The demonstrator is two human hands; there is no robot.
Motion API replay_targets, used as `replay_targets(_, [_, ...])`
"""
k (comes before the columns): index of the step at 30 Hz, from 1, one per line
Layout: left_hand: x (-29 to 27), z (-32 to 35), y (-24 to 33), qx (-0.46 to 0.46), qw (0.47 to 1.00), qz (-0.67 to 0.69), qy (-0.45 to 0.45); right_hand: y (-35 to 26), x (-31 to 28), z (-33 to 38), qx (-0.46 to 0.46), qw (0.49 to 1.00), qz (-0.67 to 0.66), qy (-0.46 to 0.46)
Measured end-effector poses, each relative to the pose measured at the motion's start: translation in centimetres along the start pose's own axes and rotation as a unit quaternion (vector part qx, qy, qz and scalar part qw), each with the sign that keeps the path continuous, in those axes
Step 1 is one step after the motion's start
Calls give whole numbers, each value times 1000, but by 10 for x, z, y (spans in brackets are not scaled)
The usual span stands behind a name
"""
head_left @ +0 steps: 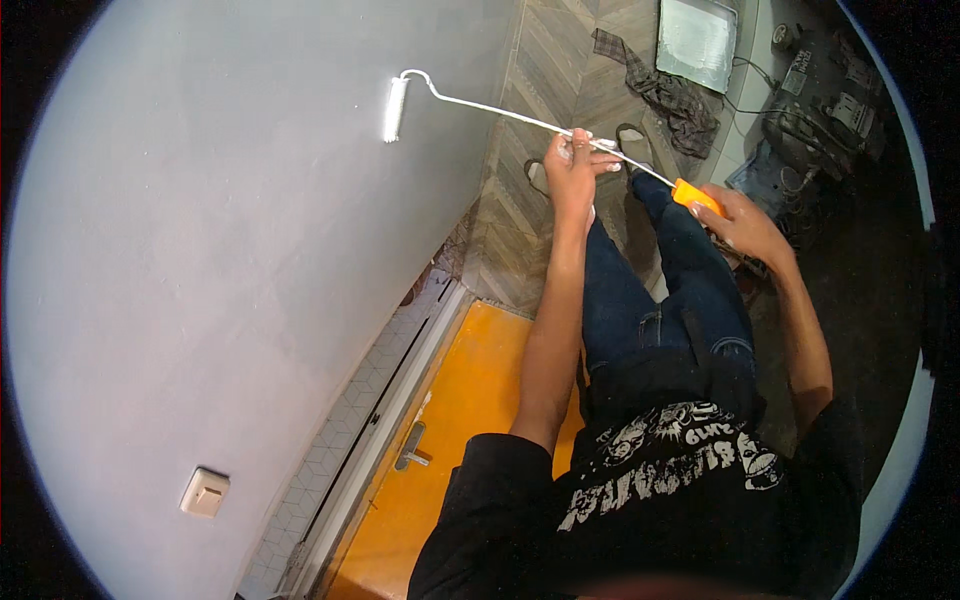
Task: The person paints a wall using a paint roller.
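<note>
- White paint roller point(503, 112) observed in my two hands. Its roller sleeve point(395, 110) stands nearly upright at the grey wall point(250, 220), high in the view and left of centre. Full contact with the surface: I cannot tell from this angle.
- Right hand point(752, 225): my fingers are closed around the orange handle point(697, 197) at the lower end of the tool. Hold appears firm.
- Left hand point(572, 180): thumb and fingers point(604, 160) are drawn in on the thin metal rod point(640, 168), between sleeve and handle, with only a narrow gap of spread among the outer fingers. White marks noted on several fingers.
- Rod: runs from the handle up and leftward, then bends in a hook into the top of the sleeve.
- Wall: tone uneven, with darker and lighter patches. A pale switch point(205, 492) is fixed low on the left.
- Floor point(540, 60): wood-look, in a chevron pattern. My slippers point(635, 147) rest on it.
- Paint tray point(697, 42): sited beyond my feet, coated in white. A dark crumpled cloth point(675, 105) lies just beside it.
- Orange door point(485, 365): below the wall edge, to the left of my legs, fitted with a metal door handle point(411, 450).
- Right side: dark equipment with cables; details too dim to identify.
</note>
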State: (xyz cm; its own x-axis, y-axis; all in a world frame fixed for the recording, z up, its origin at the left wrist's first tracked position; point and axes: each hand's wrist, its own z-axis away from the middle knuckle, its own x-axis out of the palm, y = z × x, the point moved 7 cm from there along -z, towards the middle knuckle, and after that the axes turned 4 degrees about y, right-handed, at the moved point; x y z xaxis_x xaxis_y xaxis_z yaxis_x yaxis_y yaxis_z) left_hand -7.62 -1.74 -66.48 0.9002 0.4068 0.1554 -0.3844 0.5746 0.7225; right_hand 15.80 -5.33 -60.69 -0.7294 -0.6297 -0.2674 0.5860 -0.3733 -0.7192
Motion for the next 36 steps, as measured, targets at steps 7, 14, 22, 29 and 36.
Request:
replay_targets(7, [11, 94, 105, -2, 997, 78, -1, -154, -33, 99, 155, 914, -289, -236])
replay_targets(14, [56, 167, 238, 77, 982, 147, -87, -256, -119, 178, 93, 956, -271, 64])
replay_targets(22, [52, 186, 267, 90, 967, 178, -161, -301, -102, 214, 6, 963, -240, 119])
replay_targets(29, [-20, 76, 197, 31, 980, 183, -79, -304, -12, 115, 52, 993, -105, -33])
replay_targets(36, [40, 209, 291, 110, 951, 220, -188, -344, -97, 252, -54, 968, -129, 209])
